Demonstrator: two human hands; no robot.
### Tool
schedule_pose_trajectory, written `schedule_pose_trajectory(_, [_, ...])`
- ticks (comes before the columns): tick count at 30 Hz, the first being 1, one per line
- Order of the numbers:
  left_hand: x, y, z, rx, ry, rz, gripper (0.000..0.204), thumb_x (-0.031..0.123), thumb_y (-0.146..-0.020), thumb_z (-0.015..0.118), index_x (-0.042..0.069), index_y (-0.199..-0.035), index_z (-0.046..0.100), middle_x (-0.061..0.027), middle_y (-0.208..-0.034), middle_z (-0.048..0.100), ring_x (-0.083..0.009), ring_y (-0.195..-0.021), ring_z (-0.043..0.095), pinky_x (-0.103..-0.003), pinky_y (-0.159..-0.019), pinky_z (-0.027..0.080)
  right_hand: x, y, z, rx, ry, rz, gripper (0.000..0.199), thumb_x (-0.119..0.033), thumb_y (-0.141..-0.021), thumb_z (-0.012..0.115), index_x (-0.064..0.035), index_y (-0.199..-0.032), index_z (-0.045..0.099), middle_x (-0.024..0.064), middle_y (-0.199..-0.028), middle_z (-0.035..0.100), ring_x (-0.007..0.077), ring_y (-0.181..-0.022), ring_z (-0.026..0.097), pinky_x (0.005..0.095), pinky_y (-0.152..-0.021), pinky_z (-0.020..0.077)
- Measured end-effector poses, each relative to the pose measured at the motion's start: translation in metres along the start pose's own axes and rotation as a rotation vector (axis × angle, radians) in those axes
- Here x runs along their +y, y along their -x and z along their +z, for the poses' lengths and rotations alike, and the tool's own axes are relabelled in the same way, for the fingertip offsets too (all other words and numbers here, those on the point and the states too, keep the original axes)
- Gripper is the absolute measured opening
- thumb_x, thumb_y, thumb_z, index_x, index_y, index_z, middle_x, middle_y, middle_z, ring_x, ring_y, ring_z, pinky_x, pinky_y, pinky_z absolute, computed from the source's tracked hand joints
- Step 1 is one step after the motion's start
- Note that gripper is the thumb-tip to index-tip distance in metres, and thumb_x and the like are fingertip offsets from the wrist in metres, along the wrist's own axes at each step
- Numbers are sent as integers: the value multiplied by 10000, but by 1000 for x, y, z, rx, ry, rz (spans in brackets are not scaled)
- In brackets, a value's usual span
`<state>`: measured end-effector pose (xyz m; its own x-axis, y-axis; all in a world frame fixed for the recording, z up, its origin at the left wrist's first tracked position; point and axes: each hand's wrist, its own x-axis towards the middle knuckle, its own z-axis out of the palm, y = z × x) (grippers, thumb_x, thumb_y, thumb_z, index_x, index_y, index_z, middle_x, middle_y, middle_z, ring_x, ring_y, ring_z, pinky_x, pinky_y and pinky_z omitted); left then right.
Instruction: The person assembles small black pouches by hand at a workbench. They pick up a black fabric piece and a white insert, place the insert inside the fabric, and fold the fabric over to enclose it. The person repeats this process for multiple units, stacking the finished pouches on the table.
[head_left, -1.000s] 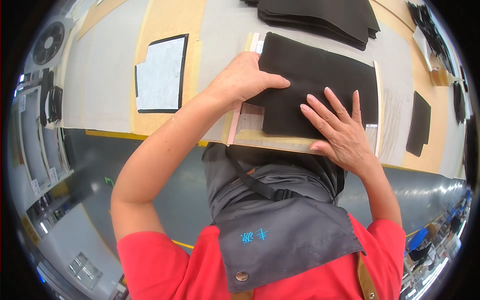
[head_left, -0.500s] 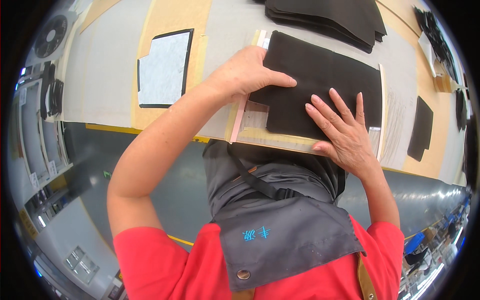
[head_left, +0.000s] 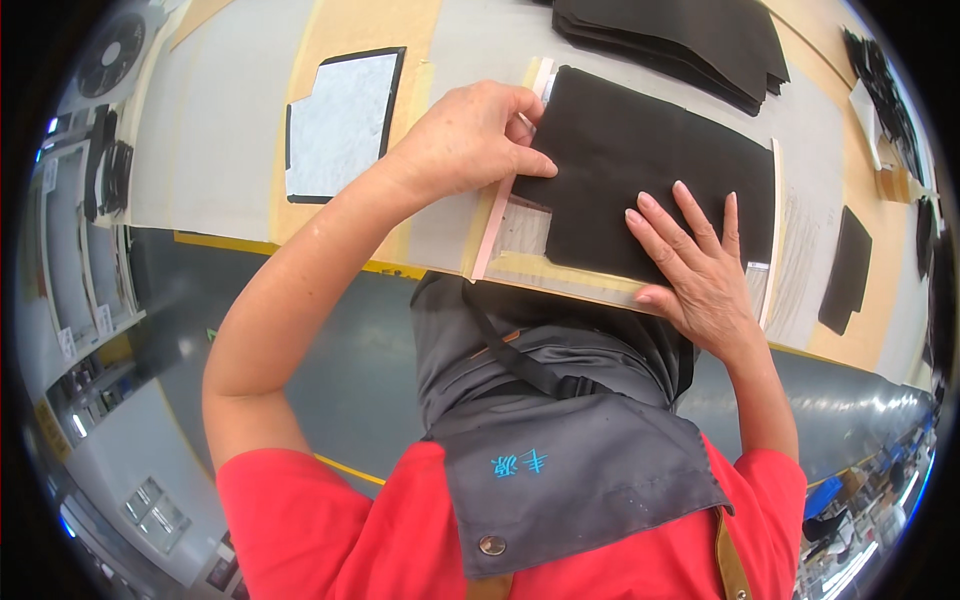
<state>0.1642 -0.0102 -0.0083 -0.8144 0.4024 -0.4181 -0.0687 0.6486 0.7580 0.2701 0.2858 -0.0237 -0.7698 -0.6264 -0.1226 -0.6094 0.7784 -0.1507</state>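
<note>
A black fabric piece [head_left: 640, 160] lies flat on a clear template with pink and tan edges [head_left: 500, 215] on the workbench. My left hand [head_left: 470, 135] rests on the piece's left edge, fingers curled and pressing where the fabric meets the pink strip. My right hand [head_left: 695, 260] lies flat with fingers spread on the lower right part of the fabric, holding it down. Neither hand lifts anything.
A white piece with a black border [head_left: 340, 125] lies to the left on the bench. A stack of black fabric pieces [head_left: 690, 40] sits at the back. More black pieces [head_left: 848, 270] lie at the right. The bench front edge [head_left: 300, 250] runs below.
Both hands stay on the black piece. My left hand's fingers have shifted slightly along the fabric's left edge; the view has tilted a little.
</note>
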Motion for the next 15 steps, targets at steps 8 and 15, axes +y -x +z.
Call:
schedule_pose_trajectory(8, [4,6,9,114,-40,17,251,125,-808,816,23,-898,606,14,-704,604,-69,-645,564,-244,-617,471,1,0,0,-5,8,7,782,-704,-884,387,-286,-1544,423,-88,-1606,378,228,-1528,241,621,-1241,19])
schedule_pose_trajectory(15, [9,4,15,159,-61,14,283,130,-796,823,5,-979,648,-1,-728,625,-76,-665,583,-250,-636,492,8,3,0,-4,16,4,781,-704,-882,386,-289,-1543,422,-88,-1606,378,232,-1526,244,611,-1246,17])
